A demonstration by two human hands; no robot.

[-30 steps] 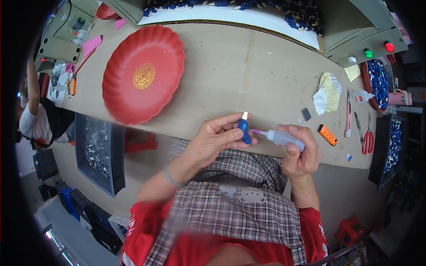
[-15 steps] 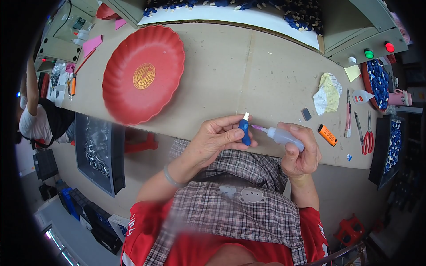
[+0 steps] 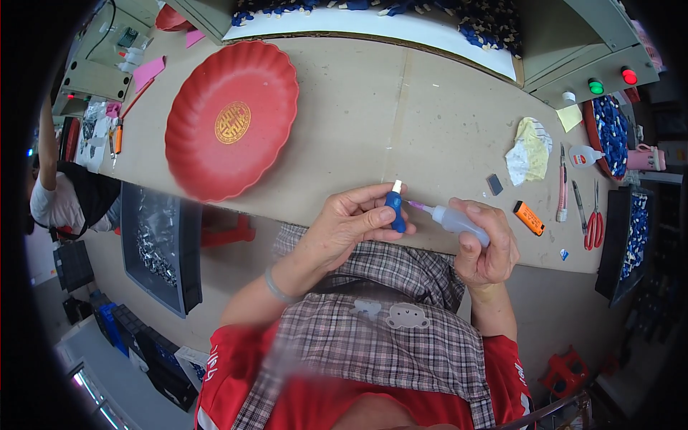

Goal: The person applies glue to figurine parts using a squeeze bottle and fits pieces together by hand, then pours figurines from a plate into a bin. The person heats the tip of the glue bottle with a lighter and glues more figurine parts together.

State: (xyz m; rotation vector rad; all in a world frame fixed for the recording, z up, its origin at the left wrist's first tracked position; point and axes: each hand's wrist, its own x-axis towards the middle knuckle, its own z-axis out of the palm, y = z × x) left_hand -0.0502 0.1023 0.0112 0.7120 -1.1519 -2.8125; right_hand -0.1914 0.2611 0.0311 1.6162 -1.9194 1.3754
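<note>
A blue figurine-like piece [image 3: 394, 213] with a cream tip stands nearly upright near the bench's [image 3: 344, 122] front edge, pinched by the left hand [image 3: 350, 222]. Toward four o'clock, the right hand [image 3: 491, 244] grips a translucent squeeze bottle [image 3: 457, 223], nozzle just beside the piece. Ten o'clock: red scalloped dish [image 3: 229, 166].

Left hand [image 3: 351, 221]: holds blue piece [image 3: 395, 211], pale tip [image 3: 397, 186]
Right hand [image 3: 494, 247]: grips squeeze bottle [image 3: 460, 223], nozzle [image 3: 420, 207] near piece
Surface [image 3: 344, 122]: red plate [image 3: 215, 168] left, red-handled scissors [image 3: 595, 217] right
</note>
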